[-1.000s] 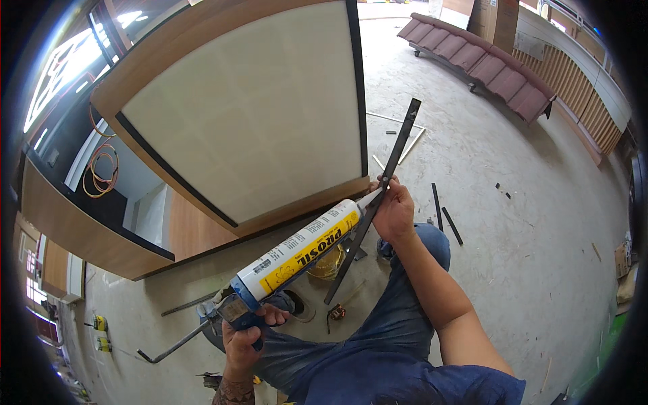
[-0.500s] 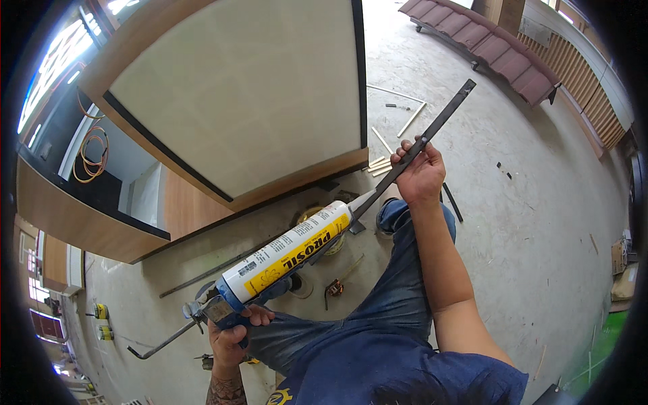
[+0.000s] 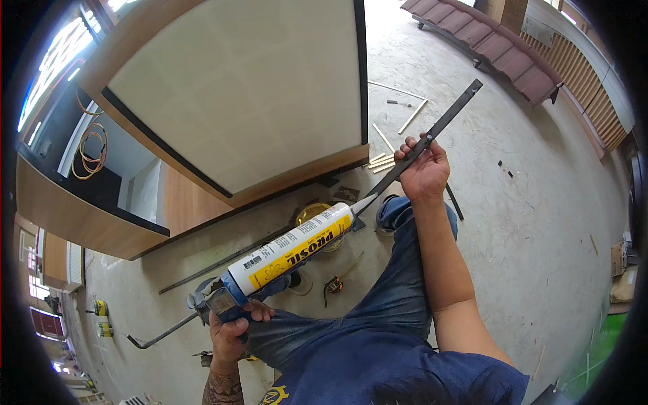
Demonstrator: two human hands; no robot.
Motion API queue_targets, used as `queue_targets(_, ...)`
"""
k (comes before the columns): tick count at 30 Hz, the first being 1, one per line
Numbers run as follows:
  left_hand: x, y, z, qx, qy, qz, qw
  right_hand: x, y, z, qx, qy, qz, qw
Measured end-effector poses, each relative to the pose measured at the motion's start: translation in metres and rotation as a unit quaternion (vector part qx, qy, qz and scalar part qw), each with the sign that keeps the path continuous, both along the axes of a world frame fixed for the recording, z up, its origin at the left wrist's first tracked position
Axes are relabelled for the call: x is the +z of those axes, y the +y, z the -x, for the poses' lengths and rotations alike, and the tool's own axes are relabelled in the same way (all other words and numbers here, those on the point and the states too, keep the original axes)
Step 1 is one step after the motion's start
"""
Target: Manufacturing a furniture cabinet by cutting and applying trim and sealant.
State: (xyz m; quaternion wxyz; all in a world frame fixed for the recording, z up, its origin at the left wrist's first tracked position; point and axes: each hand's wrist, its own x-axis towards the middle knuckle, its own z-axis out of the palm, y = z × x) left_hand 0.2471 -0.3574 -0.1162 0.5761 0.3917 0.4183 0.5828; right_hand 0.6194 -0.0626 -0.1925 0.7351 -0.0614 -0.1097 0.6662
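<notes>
A blue-framed caulking gun [image 3: 236, 297] loaded with a white-and-yellow cylindrical cartridge [image 3: 290, 248] slants above the person's lap, its pale tapered nozzle [image 3: 364, 204] at the near end of a long, narrow black strip [image 3: 445, 120]. Whether the tip touches the strip is unclear. The left hand [image 3: 228, 337] is closed around the gun's handle. The right hand [image 3: 425, 174], palm up, grips the strip between curled fingers and thumb, and the strip's far end points up and to the right.

Under the gun, an orange-and-black tape measure [image 3: 334, 285] lies on the grey concrete floor [image 3: 540, 236] between the legs in blue jeans [image 3: 378, 283]. Ahead stands a large off-white panel [image 3: 243, 101] with black edging and a wood-toned surround. Thin whitish strips [image 3: 383, 162] lie beside it. Further left hangs a coil of orange cable [image 3: 92, 152]; at upper right stands a maroon ribbed piece on castors [image 3: 493, 50].
</notes>
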Motion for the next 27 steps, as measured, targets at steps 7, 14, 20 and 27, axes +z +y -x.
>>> queue_targets(7, -0.002, -0.001, 0.004, -0.004, 0.004, -0.002, 1.0, -0.002, 0.0, -0.002, -0.015, 0.003, 0.009, 1.0)
queue_targets(14, 0.006, -0.013, 0.006, 0.011, 0.004, 0.011, 1.0, -0.004, 0.0, -0.009, -0.01, 0.013, 0.003, 1.0)
queue_targets(20, 0.019, -0.033, 0.027, 0.037, -0.019, 0.019, 0.999, -0.001, 0.002, -0.023, -0.043, 0.009, -0.002, 0.999)
queue_targets(27, 0.014, -0.066, 0.041, 0.093, 0.038, 0.06, 0.993, -0.004, 0.003, -0.031, -0.045, 0.006, -0.006, 0.999)
